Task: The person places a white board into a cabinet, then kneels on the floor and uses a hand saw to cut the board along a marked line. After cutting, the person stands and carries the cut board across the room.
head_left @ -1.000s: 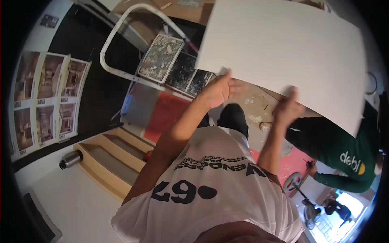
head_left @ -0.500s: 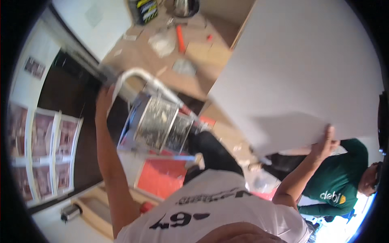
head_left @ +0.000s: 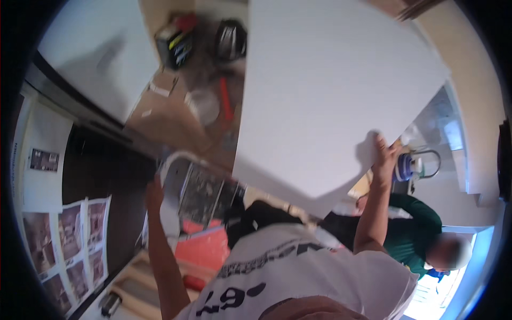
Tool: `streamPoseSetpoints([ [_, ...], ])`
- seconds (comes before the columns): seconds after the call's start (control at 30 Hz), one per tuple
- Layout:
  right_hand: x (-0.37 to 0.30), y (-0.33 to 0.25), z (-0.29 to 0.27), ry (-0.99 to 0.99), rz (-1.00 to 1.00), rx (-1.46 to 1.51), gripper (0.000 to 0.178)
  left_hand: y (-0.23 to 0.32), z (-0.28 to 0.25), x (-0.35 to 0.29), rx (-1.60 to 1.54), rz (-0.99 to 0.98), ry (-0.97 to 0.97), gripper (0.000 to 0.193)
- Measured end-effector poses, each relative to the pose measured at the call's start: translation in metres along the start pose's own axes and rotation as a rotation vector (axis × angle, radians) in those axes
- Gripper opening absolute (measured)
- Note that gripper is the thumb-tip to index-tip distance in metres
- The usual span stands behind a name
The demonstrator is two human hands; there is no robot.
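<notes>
A large, smooth white panel (head_left: 330, 96) fills the upper middle, tilted. My right hand (head_left: 385, 159) is closed on its right edge, thumb on the face, the other fingers partly hidden at the edge. At the left, my left hand (head_left: 154, 196) is closed around the white tubular rail (head_left: 178, 156) of a stepladder. The ladder's worn, speckled steps (head_left: 200, 194) show below the panel, beside my dark-trousered leg. Close to the panel's lower right edge is a co-worker's hand (head_left: 364, 202).
A co-worker in a green top (head_left: 410, 229) stands at the right. A dark toolbox (head_left: 175, 45), a dark rounded container (head_left: 231, 40) and an orange-red strip (head_left: 226, 98) lie on the cluttered floor. Taped printed sheets (head_left: 69, 229) hang at the left, beside a dark surface (head_left: 106, 176).
The panel has swung leftward in the view and turned, with my right hand still on it. My left hand remains on the rail, now lower in the picture. The whole view has shifted.
</notes>
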State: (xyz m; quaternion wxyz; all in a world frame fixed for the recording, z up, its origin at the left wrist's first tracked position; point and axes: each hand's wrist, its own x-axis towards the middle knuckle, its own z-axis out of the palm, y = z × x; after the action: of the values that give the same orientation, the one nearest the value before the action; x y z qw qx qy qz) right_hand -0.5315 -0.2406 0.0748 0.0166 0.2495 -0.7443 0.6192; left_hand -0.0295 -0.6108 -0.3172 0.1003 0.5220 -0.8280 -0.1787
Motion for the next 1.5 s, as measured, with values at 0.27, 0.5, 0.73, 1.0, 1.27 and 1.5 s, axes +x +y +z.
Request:
streamPoseSetpoints([
  [0.27,0.016,0.019,0.041,-0.036,0.182,0.278,0.026,0.053,-0.057,0.002,-0.418,-0.382,-0.327,0.080],
  [0.5,0.013,0.013,0.062,-0.073,0.222,0.335,0.025,0.051,-0.041,-0.004,-0.414,-0.161,-0.152,0.077],
  [0.73,0.028,0.007,0.094,0.006,0.064,0.119,0.031,-0.038,-0.001,-0.005,0.121,0.029,-0.432,0.061],
  [1.0,0.033,0.046,0.036,0.104,0.005,-0.093,0.034,0.057,-0.042,-0.006,-0.201,-0.253,-0.096,0.063],
  [1.27,0.065,-0.009,0.044,0.032,-0.109,-0.174,0.028,0.077,-0.068,-0.006,-0.179,-0.432,-0.230,0.054],
  [1.5,0.067,-0.007,0.053,0.030,-0.046,-0.245,0.033,0.222,0.008,-0.050,-0.531,0.261,-0.004,0.032],
])
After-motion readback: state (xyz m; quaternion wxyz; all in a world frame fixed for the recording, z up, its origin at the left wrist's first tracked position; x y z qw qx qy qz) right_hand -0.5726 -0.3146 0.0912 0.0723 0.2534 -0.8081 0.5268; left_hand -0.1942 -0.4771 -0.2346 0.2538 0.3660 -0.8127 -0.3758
